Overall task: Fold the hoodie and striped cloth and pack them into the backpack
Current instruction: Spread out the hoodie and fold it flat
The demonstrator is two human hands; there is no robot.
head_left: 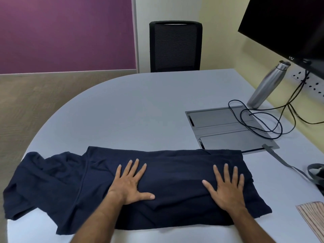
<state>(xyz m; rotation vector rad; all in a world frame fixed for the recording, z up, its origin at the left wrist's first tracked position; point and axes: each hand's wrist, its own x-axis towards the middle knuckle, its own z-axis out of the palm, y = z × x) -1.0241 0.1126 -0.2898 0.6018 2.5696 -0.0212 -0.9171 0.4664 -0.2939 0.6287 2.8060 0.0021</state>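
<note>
Head view: a navy hoodie [157,186] lies partly folded on the table [133,109]. Left hand [130,184] and right hand [227,187] press flat on it, fingers spread (grasping nothing). The striped cloth [313,220] lies right of the right hand.

A small room with a big table

The round grey table [140,109] has a black chair [175,48] behind it. A purple board [66,32] hangs on the left wall. The right wall is pale yellow, with a black screen [289,27] and white plug sockets [308,83].
</note>
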